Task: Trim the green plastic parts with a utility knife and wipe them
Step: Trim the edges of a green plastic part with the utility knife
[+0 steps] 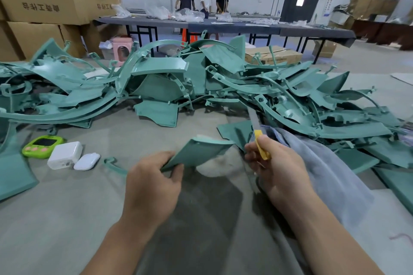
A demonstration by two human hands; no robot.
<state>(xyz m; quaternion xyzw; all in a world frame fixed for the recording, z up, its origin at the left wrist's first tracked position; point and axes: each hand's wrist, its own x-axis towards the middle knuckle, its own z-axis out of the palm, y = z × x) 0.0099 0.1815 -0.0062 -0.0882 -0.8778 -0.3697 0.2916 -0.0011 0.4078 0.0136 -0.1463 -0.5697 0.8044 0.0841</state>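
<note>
Green plastic panel point(199, 152) sits tilted in the head view, pinched at its near corner by the left hand point(154, 183). The right hand point(274, 167), apart from the left, is curled round a yellow utility knife point(261, 145) just beside the panel's right edge, blade out and pointing away. A grey cloth point(324, 169) lies beside that hand, a pile of green parts point(201, 82) lies beyond, and a green timer point(42, 145) lies at the left.

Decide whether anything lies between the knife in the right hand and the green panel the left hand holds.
Nothing visible does. The right hand grips the utility knife just right of the green panel in the left hand, with a bare gap between. The cloth lies beyond the right hand.
</note>
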